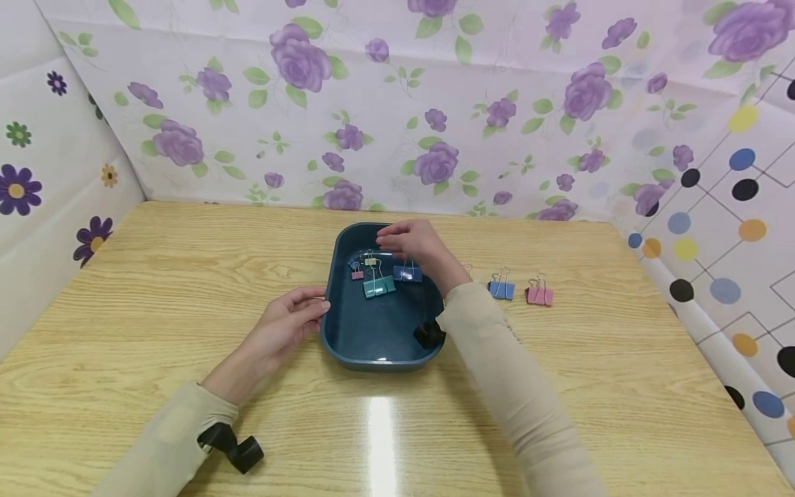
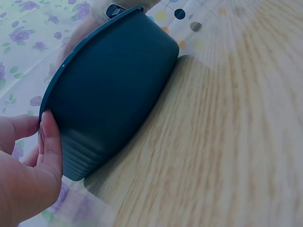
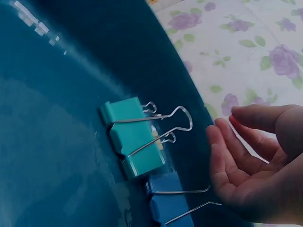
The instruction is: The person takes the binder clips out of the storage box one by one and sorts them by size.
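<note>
A dark blue plastic tray [image 1: 380, 345] stands on the table, with several binder clips in its far half. My left hand [image 1: 282, 323] pinches the tray's left wall, thumb and fingers at the rim. Over the far right end hovers my right hand [image 1: 413, 243], fingers loosely bent and nothing between them. Below it lies a blue binder clip [image 3: 169, 196], beside a larger teal binder clip [image 3: 135, 135] with raised wire handles. Small clips lie behind the teal one: a yellow clip [image 1: 370, 261], a pink clip [image 1: 357, 275] and a small blue clip [image 1: 354, 264].
On the table right of the tray sit a blue binder clip [image 1: 502, 289] and a pink binder clip [image 1: 539, 296]. The wire handle [image 1: 468, 267] of another clip peeks out behind the right wrist. A flowered cloth [image 1: 373, 138] hangs behind the table.
</note>
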Tool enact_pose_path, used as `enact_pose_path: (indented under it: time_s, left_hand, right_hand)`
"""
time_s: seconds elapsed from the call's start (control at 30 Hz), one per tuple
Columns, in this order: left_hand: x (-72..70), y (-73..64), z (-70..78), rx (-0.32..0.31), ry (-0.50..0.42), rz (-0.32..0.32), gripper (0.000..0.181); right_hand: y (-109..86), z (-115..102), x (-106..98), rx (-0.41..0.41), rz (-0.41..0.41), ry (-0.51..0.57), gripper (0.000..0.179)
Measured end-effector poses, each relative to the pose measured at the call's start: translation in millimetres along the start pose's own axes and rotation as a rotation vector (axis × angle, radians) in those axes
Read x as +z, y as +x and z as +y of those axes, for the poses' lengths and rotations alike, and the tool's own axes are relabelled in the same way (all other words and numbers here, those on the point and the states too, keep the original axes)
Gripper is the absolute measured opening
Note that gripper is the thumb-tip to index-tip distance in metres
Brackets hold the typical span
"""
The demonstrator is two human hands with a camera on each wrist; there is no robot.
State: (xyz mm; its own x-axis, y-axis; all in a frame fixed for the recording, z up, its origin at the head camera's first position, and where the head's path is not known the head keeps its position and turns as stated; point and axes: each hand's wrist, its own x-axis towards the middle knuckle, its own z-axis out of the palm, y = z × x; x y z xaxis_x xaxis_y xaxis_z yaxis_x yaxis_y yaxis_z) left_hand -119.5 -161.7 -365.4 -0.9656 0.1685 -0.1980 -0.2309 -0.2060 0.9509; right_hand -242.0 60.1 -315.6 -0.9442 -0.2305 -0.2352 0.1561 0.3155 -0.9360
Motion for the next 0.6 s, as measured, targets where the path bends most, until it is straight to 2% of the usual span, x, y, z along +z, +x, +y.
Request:
enact_pose_path:
  time_s: [0.23,0.6]
  left_hand:
    - [-1.6,2.0,-2.6,-0.006,0.004,-0.005,0.029]
    - [-1.4,2.0,-2.5,-0.009,0.010,0.000,0.030]
  right_hand:
    - [0.3,5.7,2.3,0.001,-0.034,-0.106,0.023]
    - [4.7,17.2,4.7,0.024,-0.100,-0.106,0.022]
